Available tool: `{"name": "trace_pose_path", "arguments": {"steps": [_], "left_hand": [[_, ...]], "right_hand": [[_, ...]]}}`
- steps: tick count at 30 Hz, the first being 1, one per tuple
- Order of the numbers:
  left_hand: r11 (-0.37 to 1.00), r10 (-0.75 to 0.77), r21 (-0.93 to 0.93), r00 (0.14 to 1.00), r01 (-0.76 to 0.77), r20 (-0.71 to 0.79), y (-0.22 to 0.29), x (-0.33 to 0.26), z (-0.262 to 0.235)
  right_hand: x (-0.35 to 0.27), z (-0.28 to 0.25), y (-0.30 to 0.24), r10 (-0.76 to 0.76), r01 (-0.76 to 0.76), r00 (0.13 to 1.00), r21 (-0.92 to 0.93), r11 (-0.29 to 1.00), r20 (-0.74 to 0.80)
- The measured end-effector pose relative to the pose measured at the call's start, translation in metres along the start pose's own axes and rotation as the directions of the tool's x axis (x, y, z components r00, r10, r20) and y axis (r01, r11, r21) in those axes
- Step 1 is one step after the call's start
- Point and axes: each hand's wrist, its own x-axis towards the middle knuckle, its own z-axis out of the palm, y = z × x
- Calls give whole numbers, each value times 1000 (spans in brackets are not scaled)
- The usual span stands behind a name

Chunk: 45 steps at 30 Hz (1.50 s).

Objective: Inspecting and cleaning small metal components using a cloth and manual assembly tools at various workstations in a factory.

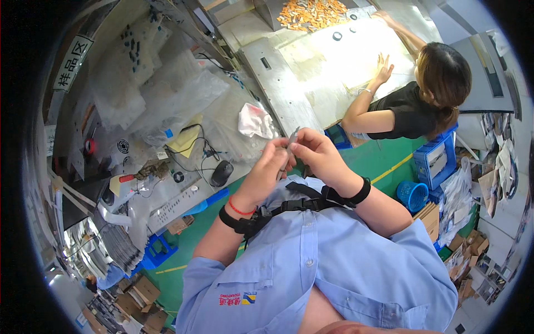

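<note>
My left hand [271,162] and my right hand [318,151] meet in front of my chest, near the table's edge. Between them is a slim grey piece with a pointed tip [293,135], which sticks up past the fingers; its kind is too small to make out. The right thumb and fingers pinch it near the tip. The left fingers are curled round its lower part, which they mostly hide. A crumpled white cloth with pinkish stains [256,121] lies on the table just beyond my left hand.
On the left table are clear plastic bags [183,94], a black computer mouse [222,173] and cables. A co-worker in a black top [403,114] leans over the bright worktop [317,72], where orange and white pieces [311,14] are heaped. A blue basket [412,195] stands at right.
</note>
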Motion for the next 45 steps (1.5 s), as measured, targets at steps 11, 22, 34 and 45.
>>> {"name": "trace_pose_path", "arguments": {"steps": [11,22,34,45], "left_hand": [[913,193,363,981,-185,15,3,24,-14],[314,281,838,800,446,-531,-68,111,-163],[926,272,357,868,-119,-415,-53,118,-162],[975,202,-74,973,-211,-112,24,23,2]], "right_hand": [[8,-14,-11,-147,105,974,-229,968,-174],[-2,-34,-17,-122,75,968,-211,975,-218],[-9,-30,-24,-130,92,986,-304,948,-105],[-13,12,-40,-231,115,961,-535,837,-154]]}}
